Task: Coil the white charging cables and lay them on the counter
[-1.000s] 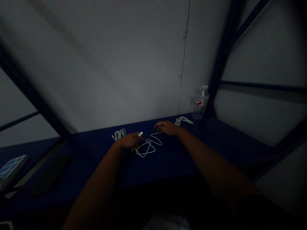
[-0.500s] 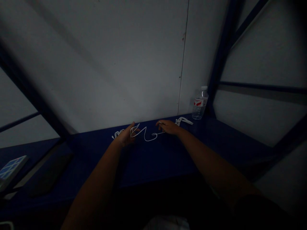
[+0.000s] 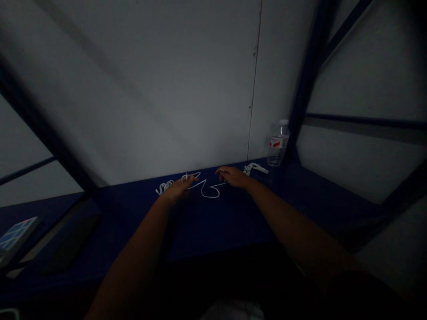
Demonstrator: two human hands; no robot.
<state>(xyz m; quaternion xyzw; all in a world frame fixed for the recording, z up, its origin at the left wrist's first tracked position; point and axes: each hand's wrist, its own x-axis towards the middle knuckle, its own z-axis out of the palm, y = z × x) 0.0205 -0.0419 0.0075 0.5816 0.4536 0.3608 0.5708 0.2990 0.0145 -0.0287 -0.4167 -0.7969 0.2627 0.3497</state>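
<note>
A white cable (image 3: pixel 211 197) runs in loose curves over the dark blue shelf (image 3: pixel 213 226) between my hands. My left hand (image 3: pixel 176 188) is closed on the cable, with a loop of it standing out past the fingers and thumb. On the other side, my right hand (image 3: pixel 231 176) has its fingers bent together near a small light piece, perhaps the cable's end; the cable passes under this hand. A bundled white cable (image 3: pixel 164 186) lies just left of my left hand. Behind my right hand lies another white cable bundle (image 3: pixel 255 167).
A clear plastic bottle (image 3: pixel 278 144) with a red and white label stands at the back right, near a blue metal post (image 3: pixel 302 89). A pale wall (image 3: pixel 160 98) rises behind the shelf. At the far left are a dark flat object (image 3: pixel 71 244) and a blue-and-white box (image 3: pixel 16 235).
My left hand has turned and its fingers have closed in around the cable, so the loop now points to the right. My right hand has barely moved.
</note>
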